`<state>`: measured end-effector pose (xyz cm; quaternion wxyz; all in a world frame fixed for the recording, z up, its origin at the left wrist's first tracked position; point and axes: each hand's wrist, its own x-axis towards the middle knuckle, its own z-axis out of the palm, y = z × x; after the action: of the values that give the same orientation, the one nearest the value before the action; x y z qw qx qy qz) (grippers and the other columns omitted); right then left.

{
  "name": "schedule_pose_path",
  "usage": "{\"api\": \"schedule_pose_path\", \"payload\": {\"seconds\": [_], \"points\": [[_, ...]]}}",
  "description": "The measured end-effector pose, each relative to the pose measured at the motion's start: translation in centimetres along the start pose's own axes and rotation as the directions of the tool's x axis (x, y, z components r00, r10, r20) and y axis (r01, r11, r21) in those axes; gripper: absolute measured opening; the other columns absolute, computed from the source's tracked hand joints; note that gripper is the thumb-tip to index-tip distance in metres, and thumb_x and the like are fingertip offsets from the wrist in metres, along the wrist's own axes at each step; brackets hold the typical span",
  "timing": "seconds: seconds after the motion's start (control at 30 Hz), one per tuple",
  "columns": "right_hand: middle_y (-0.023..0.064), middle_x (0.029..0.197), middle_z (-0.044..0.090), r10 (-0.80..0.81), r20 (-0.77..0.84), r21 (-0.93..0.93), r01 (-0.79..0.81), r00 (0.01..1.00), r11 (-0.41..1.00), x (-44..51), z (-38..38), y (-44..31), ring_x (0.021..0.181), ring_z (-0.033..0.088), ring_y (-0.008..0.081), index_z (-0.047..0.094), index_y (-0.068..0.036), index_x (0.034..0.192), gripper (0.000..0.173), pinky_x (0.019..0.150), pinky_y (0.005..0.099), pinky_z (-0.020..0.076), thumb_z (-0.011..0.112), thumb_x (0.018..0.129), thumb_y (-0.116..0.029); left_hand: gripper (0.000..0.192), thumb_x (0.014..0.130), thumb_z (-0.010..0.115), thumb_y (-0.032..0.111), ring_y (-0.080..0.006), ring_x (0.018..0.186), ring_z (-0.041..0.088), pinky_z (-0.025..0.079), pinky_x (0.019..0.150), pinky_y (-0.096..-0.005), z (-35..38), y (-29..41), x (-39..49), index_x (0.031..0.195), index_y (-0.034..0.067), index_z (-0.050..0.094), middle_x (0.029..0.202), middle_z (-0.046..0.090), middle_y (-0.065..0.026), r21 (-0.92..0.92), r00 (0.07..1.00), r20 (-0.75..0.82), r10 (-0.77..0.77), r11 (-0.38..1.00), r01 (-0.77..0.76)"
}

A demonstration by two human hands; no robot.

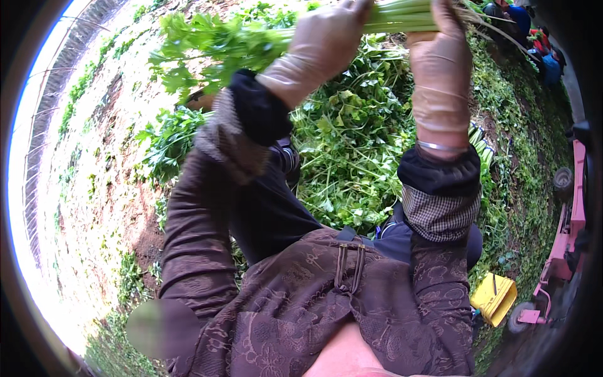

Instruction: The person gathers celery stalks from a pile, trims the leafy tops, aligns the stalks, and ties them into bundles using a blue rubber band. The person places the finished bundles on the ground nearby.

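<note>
A bunch of celery (400, 16) lies across the top of the view, its leaves to the left and its pale roots to the right. My left hand (325, 45), in a thin translucent glove, is closed around the stalks near the leafy part. At the root end, my right hand (440, 47), gloved alike, grips the stalk bases; its fingertips are partly cut off by the top edge. Below the hands, between my legs, spreads a heap of loose celery leaves and stems (353, 141). Another leafy bunch (169, 141) rests on the ground by my left forearm.
More bundled stalks (480, 141) lie beyond my right wrist. A yellow plastic container (493, 297) sits at the lower right, beside a pink wheeled metal frame (563, 240). Several people (549, 61) are at the far upper right. Leaf litter covers much of the soil.
</note>
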<state>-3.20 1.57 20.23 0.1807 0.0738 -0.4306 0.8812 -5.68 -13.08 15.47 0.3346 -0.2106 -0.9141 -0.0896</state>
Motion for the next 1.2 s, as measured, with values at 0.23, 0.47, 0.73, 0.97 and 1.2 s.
{"api": "schedule_pose_path", "payload": {"seconds": [0.23, 0.47, 0.73, 0.97, 1.2], "points": [[0.0166, 0.117, 0.063, 0.635, -0.064, -0.176, -0.635, 0.77, 0.753, -2.9, -9.0, 17.0, 0.112, 0.06, 0.0288, 0.048, 0.005, 0.127, 0.044, 0.1, 0.0437, 0.0471, 0.052, 0.1, -0.03, 0.019, 0.09, 0.054, 0.009, -0.0244, 0.056, 0.065, 0.052, 0.046, -0.0364, 0.6, -16.0, -12.6, 0.109, 0.009, 0.056, 0.068, 0.063, -0.0088, 0.336, 0.907, 0.42, -0.005, 0.93, -0.15], [0.0101, 0.109, 0.068, 0.749, -0.364, -0.2, -0.832, 0.553, 0.517, -7.1, -17.3, 26.0, 0.092, 0.067, 0.0202, 0.055, -0.006, 0.122, 0.034, 0.08, 0.0364, 0.0517, 0.059, 0.096, -0.028, 0.023, 0.086, 0.053, 0.009, -0.0274, 0.079, 0.066, 0.054, 0.063, -0.0382, 8.6, -19.5, -21.0, 0.108, 0.009, 0.055, 0.089, 0.064, -0.0103, 0.219, 0.81, 0.558, -0.178, 0.974, 0.064], [0.0113, 0.109, 0.068, 0.188, 0.151, -0.689, -0.034, 0.97, 0.724, -5.2, -11.1, 32.1, 0.101, 0.065, 0.0246, 0.062, -0.003, 0.115, 0.024, 0.09, 0.033, 0.0498, 0.06, 0.095, -0.017, 0.02, 0.082, 0.057, 0.01, -0.0244, 0.078, 0.063, 0.054, 0.062, -0.0355, 10.4, -19.2, -21.6, 0.101, 0.01, 0.055, 0.085, 0.061, -0.0063, 0.168, 0.861, 0.497, -0.11, 0.985, 0.029], [0.0083, 0.117, 0.064, 0.217, 0.479, -0.835, 0.367, 0.85, 0.409, -5.2, -7.5, 36.7, 0.119, 0.054, 0.0316, 0.067, -0.011, 0.107, 0.023, 0.11, 0.0518, 0.0278, 0.055, 0.092, -0.024, 0.035, 0.078, 0.056, 0.003, -0.0289, 0.086, 0.063, 0.054, 0.071, -0.0397, 10.5, -19.2, -20.7, 0.112, 0.009, 0.058, 0.094, 0.066, -0.0093, 0.114, 0.793, 0.582, -0.179, 0.984, 0.138], [0.0105, 0.109, 0.061, 0.151, 0.564, -0.777, 0.46, 0.812, 0.429, -6.0, -8.7, 38.0, 0.108, 0.056, 0.0302, 0.06, -0.01, 0.11, 0.023, 0.104, 0.0484, 0.035, 0.054, 0.09, -0.019, 0.088, 0.068, 0.081, 0.027, -0.0354, 0.12, 0.051, 0.041, 0.101, -0.0425, 10.3, -18.9, -17.9, 0.143, 0.006, 0.039, 0.129, 0.053, -0.0197, -0.114, 0.615, 0.77, -0.168, 0.913, 0.392]]}}
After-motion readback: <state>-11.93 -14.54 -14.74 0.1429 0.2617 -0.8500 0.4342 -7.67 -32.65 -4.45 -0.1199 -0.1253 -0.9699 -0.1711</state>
